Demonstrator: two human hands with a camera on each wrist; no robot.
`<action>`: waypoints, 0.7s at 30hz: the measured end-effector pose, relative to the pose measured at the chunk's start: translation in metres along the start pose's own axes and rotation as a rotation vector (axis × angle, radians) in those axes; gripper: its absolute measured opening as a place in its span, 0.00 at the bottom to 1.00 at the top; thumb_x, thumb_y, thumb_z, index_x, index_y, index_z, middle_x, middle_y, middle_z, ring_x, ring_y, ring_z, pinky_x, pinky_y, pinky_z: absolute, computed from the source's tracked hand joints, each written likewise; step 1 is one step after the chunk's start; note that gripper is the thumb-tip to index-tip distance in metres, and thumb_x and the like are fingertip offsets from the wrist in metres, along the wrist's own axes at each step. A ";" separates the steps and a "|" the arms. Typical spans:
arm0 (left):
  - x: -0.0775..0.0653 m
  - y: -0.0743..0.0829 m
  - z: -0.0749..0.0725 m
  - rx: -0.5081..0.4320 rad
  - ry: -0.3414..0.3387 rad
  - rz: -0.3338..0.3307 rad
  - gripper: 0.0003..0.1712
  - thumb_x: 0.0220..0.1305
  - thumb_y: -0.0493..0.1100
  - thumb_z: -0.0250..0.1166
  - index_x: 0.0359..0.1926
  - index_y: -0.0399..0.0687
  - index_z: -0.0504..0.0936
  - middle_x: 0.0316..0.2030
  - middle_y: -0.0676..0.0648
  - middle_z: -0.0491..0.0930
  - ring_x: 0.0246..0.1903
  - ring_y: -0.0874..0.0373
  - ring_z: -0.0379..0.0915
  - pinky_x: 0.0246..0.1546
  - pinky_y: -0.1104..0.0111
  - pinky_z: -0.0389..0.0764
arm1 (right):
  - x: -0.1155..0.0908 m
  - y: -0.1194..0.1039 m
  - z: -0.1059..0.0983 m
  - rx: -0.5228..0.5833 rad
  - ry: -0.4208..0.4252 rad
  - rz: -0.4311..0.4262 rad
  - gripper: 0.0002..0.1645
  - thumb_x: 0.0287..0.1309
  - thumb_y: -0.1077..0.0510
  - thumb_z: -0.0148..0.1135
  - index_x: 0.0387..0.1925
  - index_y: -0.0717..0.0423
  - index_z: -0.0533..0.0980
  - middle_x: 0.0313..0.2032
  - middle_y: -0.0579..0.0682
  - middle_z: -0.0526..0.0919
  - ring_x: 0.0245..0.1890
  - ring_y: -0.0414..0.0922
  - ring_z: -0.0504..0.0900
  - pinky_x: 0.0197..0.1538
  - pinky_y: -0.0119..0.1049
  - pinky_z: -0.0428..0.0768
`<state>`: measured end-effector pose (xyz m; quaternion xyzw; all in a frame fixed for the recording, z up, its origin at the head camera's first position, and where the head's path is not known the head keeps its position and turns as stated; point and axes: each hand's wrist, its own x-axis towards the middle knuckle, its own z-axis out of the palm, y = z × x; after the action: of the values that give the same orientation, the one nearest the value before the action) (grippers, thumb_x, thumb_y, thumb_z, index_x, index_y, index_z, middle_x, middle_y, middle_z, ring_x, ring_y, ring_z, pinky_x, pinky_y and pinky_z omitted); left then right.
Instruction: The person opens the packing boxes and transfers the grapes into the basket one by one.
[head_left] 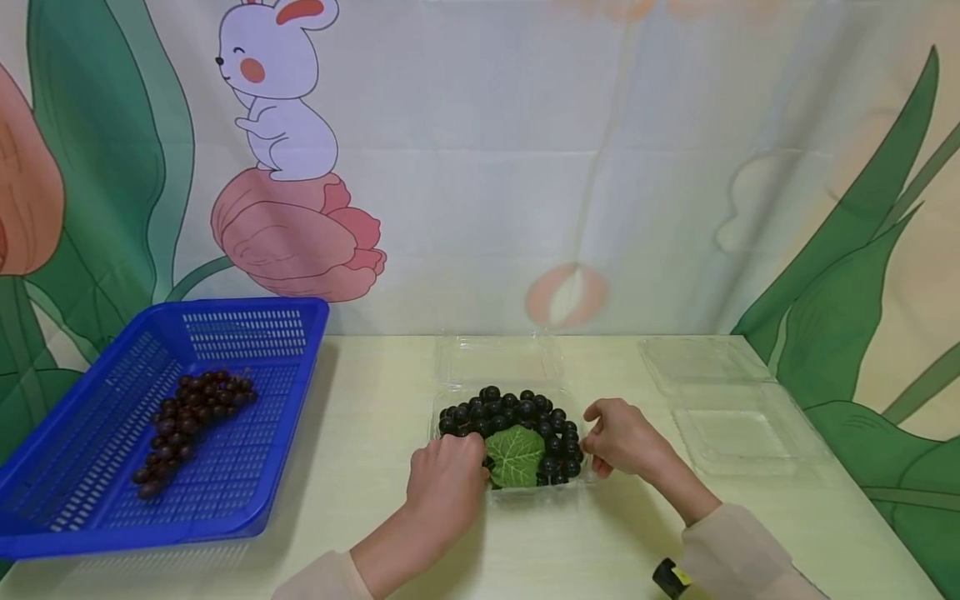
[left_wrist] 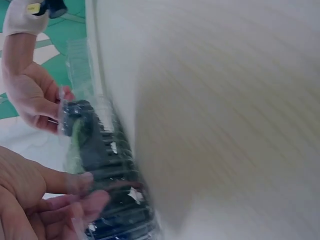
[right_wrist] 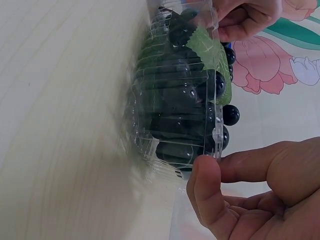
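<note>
A clear plastic clamshell box [head_left: 536, 495] stands in front of me with its lid [head_left: 498, 360] folded back. Dark grapes [head_left: 491, 408] fill it, and a green leaf [head_left: 516, 455] lies on them at the front. At the box's left front corner, my left hand [head_left: 447, 475] pinches the rim between thumb and fingers. My right hand [head_left: 626, 437] holds the right rim; the right wrist view shows its thumb and forefinger [right_wrist: 245, 165] on the plastic edge. Several grapes [right_wrist: 231, 115] rise above the rim there.
To the left, a blue plastic basket [head_left: 296, 417] contains a bunch of reddish-brown grapes [head_left: 183, 425]. Another clear clamshell box [head_left: 735, 429] lies opened on the table at the right. Behind the pale table [head_left: 367, 425] hangs a printed cloth [head_left: 480, 167].
</note>
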<state>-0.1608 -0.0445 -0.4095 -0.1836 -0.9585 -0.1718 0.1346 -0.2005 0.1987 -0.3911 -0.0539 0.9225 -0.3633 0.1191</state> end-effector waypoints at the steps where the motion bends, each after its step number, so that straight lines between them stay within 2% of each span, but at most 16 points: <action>1: 0.000 -0.001 0.000 0.006 0.008 -0.001 0.19 0.54 0.38 0.80 0.20 0.48 0.76 0.15 0.49 0.76 0.14 0.55 0.71 0.10 0.64 0.68 | 0.000 0.000 0.000 0.001 -0.001 0.001 0.26 0.64 0.72 0.64 0.61 0.80 0.70 0.26 0.54 0.82 0.17 0.45 0.82 0.28 0.41 0.86; 4: 0.001 -0.002 0.001 0.023 0.013 -0.011 0.17 0.54 0.40 0.81 0.22 0.48 0.78 0.18 0.49 0.80 0.16 0.53 0.75 0.12 0.64 0.70 | 0.000 0.000 0.000 0.001 -0.002 0.000 0.26 0.64 0.72 0.64 0.61 0.81 0.70 0.26 0.54 0.83 0.17 0.45 0.82 0.28 0.40 0.85; 8: 0.003 -0.001 0.002 0.038 -0.003 -0.024 0.21 0.53 0.40 0.82 0.24 0.45 0.74 0.16 0.49 0.74 0.14 0.54 0.73 0.12 0.65 0.70 | -0.001 -0.001 -0.001 -0.003 -0.001 -0.010 0.26 0.64 0.72 0.64 0.61 0.81 0.69 0.25 0.53 0.83 0.16 0.45 0.82 0.28 0.39 0.85; 11: 0.003 0.000 0.003 0.044 0.013 -0.021 0.18 0.52 0.35 0.80 0.26 0.42 0.75 0.16 0.47 0.73 0.14 0.52 0.73 0.11 0.65 0.70 | -0.001 -0.001 -0.001 -0.002 -0.005 -0.009 0.26 0.64 0.72 0.64 0.61 0.81 0.69 0.25 0.53 0.83 0.17 0.45 0.82 0.28 0.40 0.86; 15: 0.002 0.000 0.004 0.043 0.043 -0.004 0.16 0.53 0.24 0.72 0.25 0.42 0.73 0.15 0.47 0.71 0.13 0.53 0.73 0.10 0.66 0.70 | -0.001 -0.001 -0.001 0.000 -0.008 -0.002 0.27 0.65 0.72 0.63 0.61 0.81 0.69 0.26 0.54 0.83 0.17 0.45 0.82 0.29 0.40 0.86; 21: 0.002 0.001 0.003 0.005 0.041 -0.014 0.19 0.52 0.19 0.65 0.21 0.43 0.70 0.16 0.47 0.71 0.14 0.54 0.72 0.11 0.66 0.73 | -0.001 -0.002 0.000 -0.001 -0.008 0.008 0.26 0.65 0.72 0.64 0.61 0.81 0.69 0.27 0.55 0.83 0.17 0.45 0.82 0.29 0.42 0.86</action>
<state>-0.1627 -0.0416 -0.4116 -0.1730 -0.9572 -0.1742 0.1534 -0.1996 0.1978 -0.3895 -0.0518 0.9224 -0.3621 0.1245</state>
